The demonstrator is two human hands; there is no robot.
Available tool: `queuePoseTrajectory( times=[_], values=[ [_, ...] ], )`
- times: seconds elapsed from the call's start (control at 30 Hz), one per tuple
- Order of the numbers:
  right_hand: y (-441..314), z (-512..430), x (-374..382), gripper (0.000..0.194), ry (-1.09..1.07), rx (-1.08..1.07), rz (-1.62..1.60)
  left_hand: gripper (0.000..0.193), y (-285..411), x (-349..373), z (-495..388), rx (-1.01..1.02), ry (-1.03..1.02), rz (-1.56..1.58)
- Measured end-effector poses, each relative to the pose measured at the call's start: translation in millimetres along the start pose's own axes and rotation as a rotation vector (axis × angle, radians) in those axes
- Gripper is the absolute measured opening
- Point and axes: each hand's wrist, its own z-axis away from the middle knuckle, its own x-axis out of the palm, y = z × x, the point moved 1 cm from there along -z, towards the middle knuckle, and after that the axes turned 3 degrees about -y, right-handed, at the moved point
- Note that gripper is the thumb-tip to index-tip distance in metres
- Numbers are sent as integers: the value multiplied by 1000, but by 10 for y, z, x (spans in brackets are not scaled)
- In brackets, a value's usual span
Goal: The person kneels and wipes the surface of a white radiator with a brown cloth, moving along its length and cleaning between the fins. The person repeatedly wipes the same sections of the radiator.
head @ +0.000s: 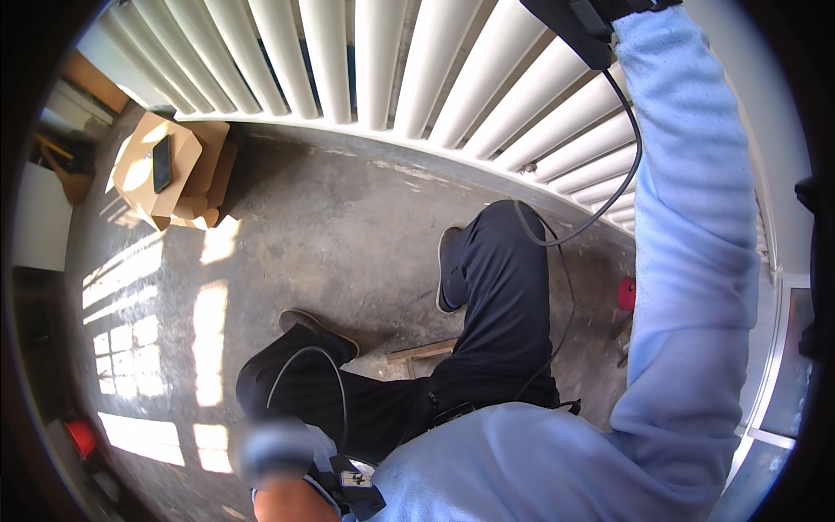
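Note:
My right arm in a light blue sleeve [685, 196] reaches up along a white column radiator [378, 72]. A black device [574, 32] is at that wrist, with a dark cable [638, 140] hanging from it. My right hand itself is beyond the top edge of view. At the bottom, part of my left hand [293, 502] shows close to the camera. A blurred, rounded grey-blue thing [274, 450] appears just above it; I cannot tell whether the hand grips it. Beside it is a black strap with a white label [355, 478]. My left fingers cannot be made out.
An opened cardboard box [189, 169] with a smartphone [162, 164] on top stands by the radiator's far left end. Beneath me is a wooden stool [421, 352] on the concrete floor [326, 228]. Red objects sit at right [626, 293] and lower left [79, 439].

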Motion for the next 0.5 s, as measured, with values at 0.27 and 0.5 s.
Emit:
queuePoseTrajectory(
  times=[0.27, 0.5],
  values=[
    [-41, 27, -22, 50, -27, 50, -28, 28, -785, -733, 483, -726, 69, 556],
    [-170, -93, -20, 42, -13, -39, -14, 15, -1260, -186, 1799, -1376, -142, -82]
  ],
)
